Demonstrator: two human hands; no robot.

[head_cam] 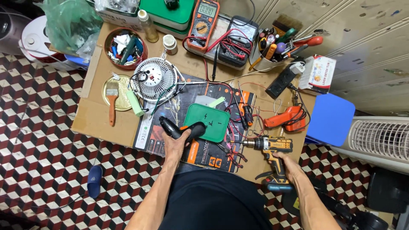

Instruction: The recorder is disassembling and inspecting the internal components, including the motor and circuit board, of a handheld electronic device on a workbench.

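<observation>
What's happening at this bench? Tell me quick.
A person sits at a cluttered cardboard-topped table. The left hand grips a small black tool beside a green square case. The right hand holds a yellow cordless drill by its handle, bit pointing left. A small white fan lies behind.

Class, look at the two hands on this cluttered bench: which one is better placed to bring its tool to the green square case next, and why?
Probably the left. The left hand grips a black handheld tool whose end already lies against the green square case. The right hand holds the yellow cordless drill further off to the side.
</observation>
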